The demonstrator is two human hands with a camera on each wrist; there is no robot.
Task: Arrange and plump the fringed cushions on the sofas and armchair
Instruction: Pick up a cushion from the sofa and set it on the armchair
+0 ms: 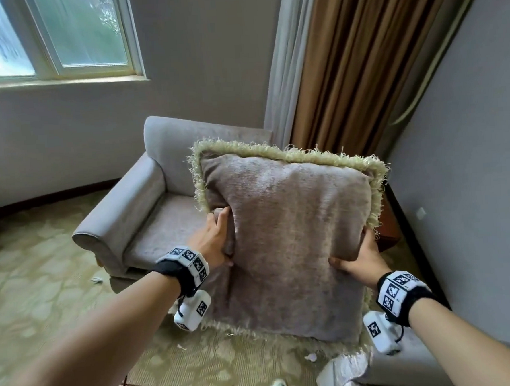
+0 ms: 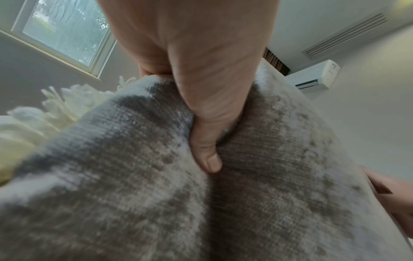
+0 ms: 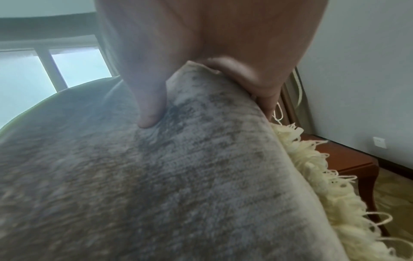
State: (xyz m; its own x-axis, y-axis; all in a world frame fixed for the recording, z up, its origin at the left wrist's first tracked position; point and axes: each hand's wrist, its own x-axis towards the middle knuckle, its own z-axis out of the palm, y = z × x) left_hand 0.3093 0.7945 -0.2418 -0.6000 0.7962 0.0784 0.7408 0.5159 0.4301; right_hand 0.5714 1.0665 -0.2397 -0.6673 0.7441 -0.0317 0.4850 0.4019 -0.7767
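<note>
I hold a taupe chenille cushion (image 1: 289, 241) with a pale green fringe up in the air in front of the grey armchair (image 1: 135, 212). My left hand (image 1: 213, 240) grips its left edge, thumb dug into a fold of the fabric (image 2: 143, 159). On the right edge my right hand (image 1: 360, 258) pinches the cushion (image 3: 178, 176), thumb on the front and fingers behind. The armchair's seat is bare; its right part is hidden behind the cushion.
A brown curtain (image 1: 356, 61) hangs behind the armchair at the right. A dark wood side table (image 3: 348, 159) stands by the right wall. A second grey seat's arm (image 1: 378, 373) is at the lower right. Patterned carpet (image 1: 38, 283) spreads to the left, a window (image 1: 59, 34) above.
</note>
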